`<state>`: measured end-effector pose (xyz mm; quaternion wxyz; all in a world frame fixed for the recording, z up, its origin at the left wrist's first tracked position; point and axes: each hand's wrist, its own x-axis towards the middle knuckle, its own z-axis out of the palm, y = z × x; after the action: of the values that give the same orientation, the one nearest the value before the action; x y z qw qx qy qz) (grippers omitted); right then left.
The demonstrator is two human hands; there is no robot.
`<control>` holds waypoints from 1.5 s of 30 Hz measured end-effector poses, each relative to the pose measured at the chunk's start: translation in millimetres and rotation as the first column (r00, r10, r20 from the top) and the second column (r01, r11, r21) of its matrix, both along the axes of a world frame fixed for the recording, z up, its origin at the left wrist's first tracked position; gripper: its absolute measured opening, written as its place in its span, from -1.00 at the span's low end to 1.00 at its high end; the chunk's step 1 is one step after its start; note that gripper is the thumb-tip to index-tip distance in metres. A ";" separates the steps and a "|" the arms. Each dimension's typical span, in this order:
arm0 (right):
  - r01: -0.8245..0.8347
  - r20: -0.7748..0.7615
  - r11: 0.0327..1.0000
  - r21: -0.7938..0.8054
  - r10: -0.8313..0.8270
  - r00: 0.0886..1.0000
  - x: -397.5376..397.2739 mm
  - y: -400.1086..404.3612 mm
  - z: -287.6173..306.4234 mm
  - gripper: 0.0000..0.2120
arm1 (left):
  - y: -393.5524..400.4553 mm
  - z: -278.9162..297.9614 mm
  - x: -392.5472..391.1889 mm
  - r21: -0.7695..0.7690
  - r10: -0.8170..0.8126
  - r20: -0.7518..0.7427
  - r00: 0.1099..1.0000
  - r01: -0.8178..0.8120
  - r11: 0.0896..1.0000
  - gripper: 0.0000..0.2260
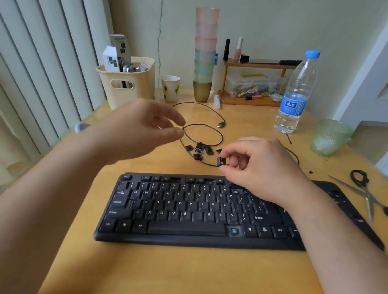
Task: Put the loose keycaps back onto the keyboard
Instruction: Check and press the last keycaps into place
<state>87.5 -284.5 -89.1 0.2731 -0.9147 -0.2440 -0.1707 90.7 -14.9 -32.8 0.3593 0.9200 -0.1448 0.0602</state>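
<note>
A black keyboard (183, 211) lies on the wooden table with several keys gone; bare sockets show near the spacebar's right end and in the top rows. My right hand (256, 165) hovers above the keyboard's back edge and pinches a black keycap (221, 161) marked "End" between thumb and forefinger. Several loose keycaps (198, 150) lie in a small pile behind the keyboard, inside a loop of its cable. My left hand (143, 129) floats above the table left of the pile, fingers loosely curved, thumb and forefinger nearly touching, with nothing visible between them.
The black USB cable (204, 126) coils behind the pile. Scissors (368, 195) lie at the right by the keyboard's end. A water bottle (295, 94), green glass (328, 136), stacked cups (204, 55), paper cup (170, 87), cream basket (126, 81) and small shelf (254, 82) line the back.
</note>
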 end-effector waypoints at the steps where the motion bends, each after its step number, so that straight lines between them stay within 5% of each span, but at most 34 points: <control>1: 0.005 -0.024 1.000 0.002 -0.005 1.000 -1.9 0.3 1.5 -0.85 | 0.3 -2.0 -4.8 0.047 -0.026 0.016 1.000 0.025 0.999 -0.83; 8: 0.143 -0.240 0.987 0.072 -0.122 0.963 -18.0 -56.8 60.6 -0.86 | -48.1 -46.2 -31.9 0.202 -0.202 0.065 0.977 0.185 0.962 -0.90; 15: 0.265 -0.368 0.953 -0.147 -0.302 0.880 -72.1 -160.0 67.1 -0.85 | -108.1 -59.8 -39.5 0.241 -0.405 0.160 0.900 0.362 0.900 -0.89; 24: 0.065 -0.490 0.938 -0.341 -0.236 0.839 -75.8 -154.7 43.0 -0.86 | -193.0 -51.6 -47.3 0.329 -0.469 0.148 0.871 0.404 0.854 -0.69; 30: -0.012 -0.497 0.874 -0.486 -0.264 0.827 -52.9 -137.1 48.7 -0.84 | -202.0 -72.1 -48.8 0.428 -0.287 0.266 0.920 0.154 0.891 -0.56; 45: -0.033 -0.475 0.797 -0.603 -0.326 0.817 -50.5 -123.7 45.9 -0.81 | -191.1 -76.7 -59.0 0.460 -0.433 0.133 0.892 0.331 0.824 -0.43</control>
<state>37.1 -408.1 -43.2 0.0216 -0.9788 -0.1187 0.1654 31.7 -206.1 -109.5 0.1351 0.9141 -0.3774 0.0600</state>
